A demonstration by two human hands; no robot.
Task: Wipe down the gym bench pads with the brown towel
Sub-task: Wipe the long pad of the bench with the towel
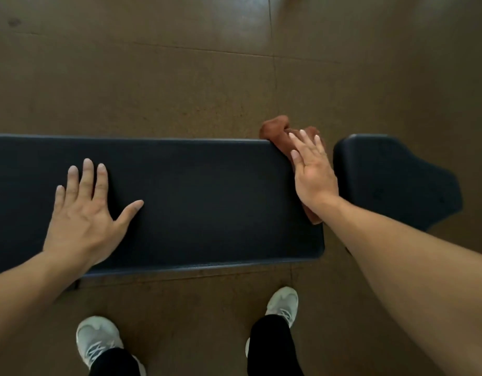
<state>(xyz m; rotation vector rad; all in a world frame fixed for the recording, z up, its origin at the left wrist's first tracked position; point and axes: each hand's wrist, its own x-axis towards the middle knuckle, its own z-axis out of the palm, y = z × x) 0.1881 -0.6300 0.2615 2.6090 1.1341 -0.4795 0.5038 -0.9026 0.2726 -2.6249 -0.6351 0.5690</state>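
Observation:
A long black bench pad (201, 202) runs left to right across the middle of the head view. A shorter black pad (397, 183) lies to its right, across a narrow gap. The brown towel (275, 130) is bunched at the long pad's far right corner and hangs over its right end. My right hand (311, 172) lies flat on the towel, fingers extended, pressing it against the pad's right edge. My left hand (85, 213) rests palm down on the left part of the long pad, fingers spread, holding nothing.
Brown tiled floor (180, 77) lies beyond and in front of the bench. My two feet in light sneakers (284, 303) and black trousers stand close to the bench's near edge.

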